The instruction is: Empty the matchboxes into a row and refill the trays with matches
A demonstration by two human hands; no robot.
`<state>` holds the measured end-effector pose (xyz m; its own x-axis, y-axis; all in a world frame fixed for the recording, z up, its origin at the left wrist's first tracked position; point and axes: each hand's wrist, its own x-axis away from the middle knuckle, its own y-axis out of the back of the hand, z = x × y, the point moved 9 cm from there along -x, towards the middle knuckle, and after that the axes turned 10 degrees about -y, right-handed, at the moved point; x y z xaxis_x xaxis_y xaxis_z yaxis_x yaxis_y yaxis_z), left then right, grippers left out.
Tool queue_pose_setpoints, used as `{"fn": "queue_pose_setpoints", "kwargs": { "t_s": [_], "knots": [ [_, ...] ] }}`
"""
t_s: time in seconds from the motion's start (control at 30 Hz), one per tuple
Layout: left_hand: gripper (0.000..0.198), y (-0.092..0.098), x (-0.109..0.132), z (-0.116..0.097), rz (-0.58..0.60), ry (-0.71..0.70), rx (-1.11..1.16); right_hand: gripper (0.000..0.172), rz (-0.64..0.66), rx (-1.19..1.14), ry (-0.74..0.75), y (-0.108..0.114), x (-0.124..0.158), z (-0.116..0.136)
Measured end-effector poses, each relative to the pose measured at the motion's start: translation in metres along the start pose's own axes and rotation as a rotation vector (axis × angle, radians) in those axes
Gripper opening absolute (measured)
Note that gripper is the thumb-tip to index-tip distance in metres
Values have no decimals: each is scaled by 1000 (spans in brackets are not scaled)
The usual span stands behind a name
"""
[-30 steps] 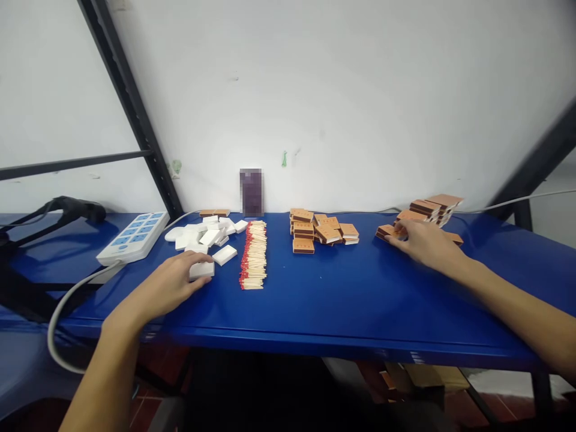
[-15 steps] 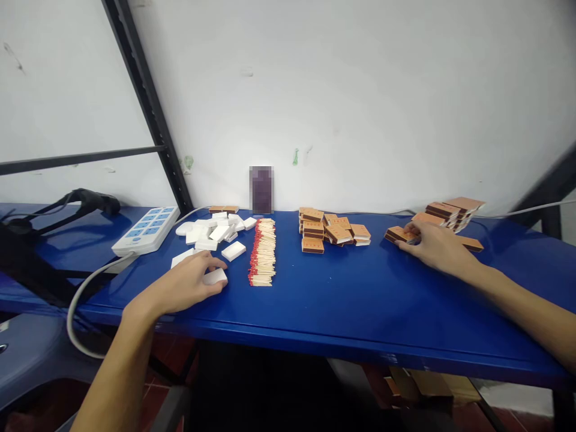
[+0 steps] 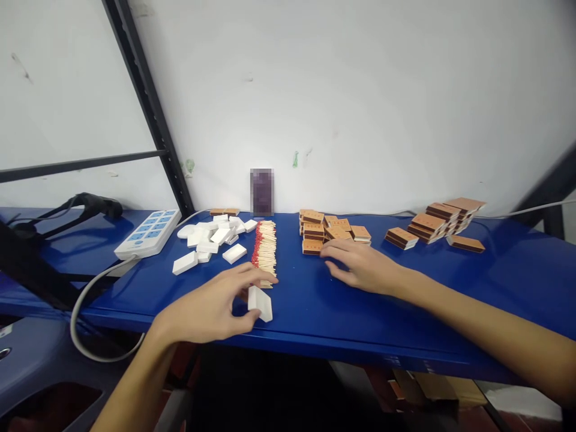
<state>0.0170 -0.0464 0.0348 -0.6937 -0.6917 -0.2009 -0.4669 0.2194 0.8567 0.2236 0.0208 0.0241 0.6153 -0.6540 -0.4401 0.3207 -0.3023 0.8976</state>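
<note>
My left hand [image 3: 216,303] holds a white matchbox tray [image 3: 261,304], tilted, between thumb and fingers near the front edge of the blue table. Its index finger reaches over the lower end of a row of red-tipped matches [image 3: 266,246]. My right hand [image 3: 360,264] has its fingers apart beside a pile of orange-brown matchboxes [image 3: 312,231]; no object shows in it. More white trays [image 3: 207,235] lie heaped at the left. A lone matchbox [image 3: 401,237] lies to the right, near stacked matchboxes [image 3: 443,216].
A white power strip [image 3: 148,234] with a cable lies at the left, beside a black shelf post [image 3: 157,114]. A dark blurred rectangular object [image 3: 261,192] leans on the wall. The blue table's front edge [image 3: 342,351] runs across below.
My left hand has moved right and toward the front edge with the white tray. My right hand has left the lone matchbox and moved left to the middle pile.
</note>
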Motion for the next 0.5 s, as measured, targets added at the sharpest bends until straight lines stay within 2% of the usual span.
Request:
{"fn": "queue_pose_setpoints", "kwargs": {
  "t_s": [0.07,0.2,0.4,0.5],
  "knots": [
    [45,-7,-5,-1,28,-14,-36,24,13,6,5,-9,-16,11],
    [36,-10,-8,6,60,49,-103,23,35,41,-92,-21,-35,10],
    [40,-7,-10,8,36,56,-108,20,29,-32,-95,-26,-27,12],
    [32,0,-8,12,13,75,-93,20,-5,-64,-100,-23,-23,10]
  ]
}}
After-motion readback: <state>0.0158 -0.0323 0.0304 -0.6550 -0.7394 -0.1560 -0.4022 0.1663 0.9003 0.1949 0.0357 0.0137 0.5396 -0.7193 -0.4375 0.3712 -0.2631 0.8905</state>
